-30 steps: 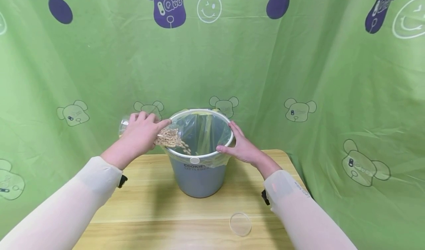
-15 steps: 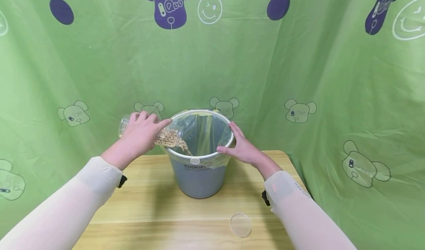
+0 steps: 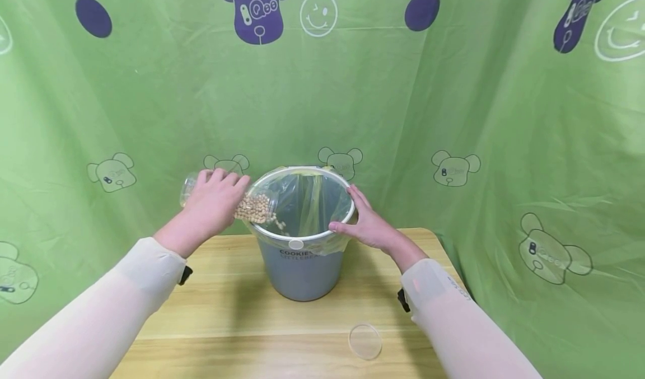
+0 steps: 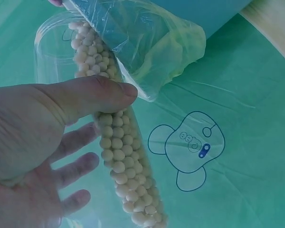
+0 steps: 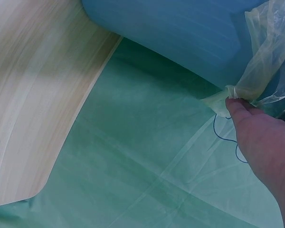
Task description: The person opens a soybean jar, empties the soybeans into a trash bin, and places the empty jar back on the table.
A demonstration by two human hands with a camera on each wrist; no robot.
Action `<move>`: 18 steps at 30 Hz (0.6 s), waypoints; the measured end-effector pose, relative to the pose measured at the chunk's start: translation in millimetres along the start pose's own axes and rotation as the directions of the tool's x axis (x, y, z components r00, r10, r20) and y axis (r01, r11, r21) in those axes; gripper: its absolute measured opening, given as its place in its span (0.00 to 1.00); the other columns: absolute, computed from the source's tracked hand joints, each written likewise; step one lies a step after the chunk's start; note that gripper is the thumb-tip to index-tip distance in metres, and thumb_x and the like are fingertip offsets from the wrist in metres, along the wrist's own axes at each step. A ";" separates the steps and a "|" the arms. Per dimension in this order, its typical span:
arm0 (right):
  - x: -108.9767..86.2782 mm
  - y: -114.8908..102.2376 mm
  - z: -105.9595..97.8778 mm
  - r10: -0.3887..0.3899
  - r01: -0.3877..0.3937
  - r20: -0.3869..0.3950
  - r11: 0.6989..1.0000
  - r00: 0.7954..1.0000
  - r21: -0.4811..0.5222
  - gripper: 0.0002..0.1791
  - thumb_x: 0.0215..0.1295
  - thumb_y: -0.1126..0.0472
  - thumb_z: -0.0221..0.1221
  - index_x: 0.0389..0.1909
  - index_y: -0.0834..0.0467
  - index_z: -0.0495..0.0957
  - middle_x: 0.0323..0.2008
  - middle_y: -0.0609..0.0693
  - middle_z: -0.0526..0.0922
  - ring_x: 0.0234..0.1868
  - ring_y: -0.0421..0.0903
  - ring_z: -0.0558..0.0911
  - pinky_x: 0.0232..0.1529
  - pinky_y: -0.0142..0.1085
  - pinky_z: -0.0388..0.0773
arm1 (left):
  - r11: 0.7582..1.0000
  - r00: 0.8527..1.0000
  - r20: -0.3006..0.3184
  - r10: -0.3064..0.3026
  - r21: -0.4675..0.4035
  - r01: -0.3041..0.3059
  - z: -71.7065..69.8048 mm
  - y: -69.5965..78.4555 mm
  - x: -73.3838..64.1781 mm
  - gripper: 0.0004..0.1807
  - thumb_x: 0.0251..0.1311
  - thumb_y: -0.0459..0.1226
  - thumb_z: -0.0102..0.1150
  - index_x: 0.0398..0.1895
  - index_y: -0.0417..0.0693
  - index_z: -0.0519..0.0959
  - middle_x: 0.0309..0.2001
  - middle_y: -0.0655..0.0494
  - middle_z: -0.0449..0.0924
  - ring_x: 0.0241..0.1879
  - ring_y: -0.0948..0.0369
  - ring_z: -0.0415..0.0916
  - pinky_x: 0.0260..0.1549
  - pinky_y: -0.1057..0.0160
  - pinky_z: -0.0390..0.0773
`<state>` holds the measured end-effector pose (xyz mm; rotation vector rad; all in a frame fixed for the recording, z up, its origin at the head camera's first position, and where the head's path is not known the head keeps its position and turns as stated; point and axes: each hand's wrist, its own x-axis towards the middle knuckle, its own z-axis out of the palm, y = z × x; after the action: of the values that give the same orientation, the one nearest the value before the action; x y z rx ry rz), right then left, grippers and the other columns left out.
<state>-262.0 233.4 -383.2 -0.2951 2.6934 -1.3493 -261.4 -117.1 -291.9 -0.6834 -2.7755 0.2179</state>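
My left hand [image 3: 209, 208] grips a clear plastic jar [image 3: 188, 188] lying on its side, its mouth over the left rim of a grey-blue trash can [image 3: 302, 272]. Pale round beans [image 4: 121, 152] line the jar's lower side, and a few beans [image 3: 280, 224] tumble from its mouth into the can. In the left wrist view the thumb crosses the jar, with the other fingers behind it. My right hand [image 3: 368, 222] rests against the can's right rim, fingers extended and thumb apart. A thin yellowish liner bag [image 5: 270, 52] folds over the rim beside its fingertips.
The can stands on a light wooden table [image 3: 201, 317]. A clear round lid [image 3: 365, 341] lies near the table's front, right of the can. Behind and to the right hangs a green curtain [image 3: 353, 99] printed with bears.
More beans have poured out of the jar, and the falling stream has thinned. A left-hand finger that reached the can's rim has drawn back. The right hand stays put.
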 end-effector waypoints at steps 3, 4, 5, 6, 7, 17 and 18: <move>0.4 0.5 0.2 -0.001 0.001 0.000 1.000 1.000 -0.002 0.71 0.47 0.31 0.71 0.82 0.44 0.34 0.82 0.41 0.27 0.82 0.63 0.40 0.77 0.65 0.43 | 1.000 1.000 -0.015 0.004 -0.012 -0.004 0.2 -0.5 -0.4 0.40 0.41 0.27 0.74 0.63 0.51 0.71 0.59 0.47 0.79 0.62 0.43 0.70 0.66 0.37 0.63; 0.4 0.7 0.5 0.000 0.000 0.000 1.000 1.000 -0.003 0.70 0.47 0.32 0.71 0.82 0.44 0.34 0.82 0.41 0.27 0.82 0.63 0.40 0.77 0.65 0.43 | 1.000 1.000 -0.024 0.006 -0.017 -0.007 0.5 -0.6 -0.6 0.39 0.42 0.27 0.73 0.63 0.51 0.72 0.60 0.47 0.79 0.63 0.43 0.70 0.67 0.36 0.63; 0.5 0.8 0.7 0.001 -0.001 0.000 1.000 1.000 -0.005 0.70 0.48 0.32 0.71 0.82 0.44 0.34 0.82 0.41 0.27 0.82 0.63 0.41 0.77 0.65 0.43 | 1.000 0.999 -0.034 0.009 -0.020 -0.009 1.1 -0.9 -0.7 0.38 0.43 0.26 0.72 0.62 0.52 0.72 0.60 0.47 0.79 0.63 0.43 0.70 0.67 0.36 0.62; 0.3 0.9 0.8 0.001 -0.001 0.001 1.000 1.000 -0.009 0.69 0.49 0.33 0.71 0.82 0.44 0.34 0.82 0.41 0.27 0.82 0.63 0.41 0.77 0.65 0.43 | 1.000 0.999 -0.045 0.012 -0.024 -0.013 1.6 -1.0 -0.8 0.37 0.43 0.25 0.71 0.62 0.52 0.73 0.60 0.47 0.79 0.63 0.43 0.70 0.67 0.36 0.62; 0.3 0.9 1.0 0.002 -0.002 0.000 1.000 1.000 -0.010 0.69 0.50 0.34 0.71 0.82 0.44 0.34 0.82 0.41 0.27 0.82 0.63 0.41 0.77 0.65 0.43 | 1.000 0.998 -0.055 0.014 -0.027 -0.015 2.3 -1.2 -0.8 0.37 0.44 0.25 0.70 0.61 0.53 0.73 0.60 0.47 0.79 0.63 0.43 0.70 0.68 0.36 0.61; -1.0 -0.9 0.7 0.006 -0.006 -0.004 1.000 1.000 -0.006 0.67 0.53 0.38 0.71 0.82 0.44 0.34 0.82 0.41 0.27 0.82 0.63 0.42 0.77 0.65 0.44 | 0.999 0.992 -0.115 0.042 -0.025 -0.045 2.7 -1.6 2.9 0.37 0.42 0.28 0.74 0.60 0.55 0.75 0.58 0.47 0.79 0.62 0.44 0.72 0.68 0.37 0.62; -1.0 -1.1 0.5 0.006 -0.006 -0.003 1.000 1.000 -0.006 0.67 0.53 0.38 0.71 0.82 0.44 0.34 0.82 0.41 0.27 0.82 0.63 0.42 0.77 0.65 0.44 | 0.998 0.991 -0.123 0.047 -0.026 -0.050 2.3 -1.7 3.1 0.36 0.42 0.28 0.75 0.59 0.55 0.75 0.57 0.47 0.78 0.62 0.44 0.72 0.68 0.37 0.62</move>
<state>-260.7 232.6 -382.6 -0.2855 2.6994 -1.3413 -265.4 -117.2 -293.0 -0.7457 -2.6520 0.1411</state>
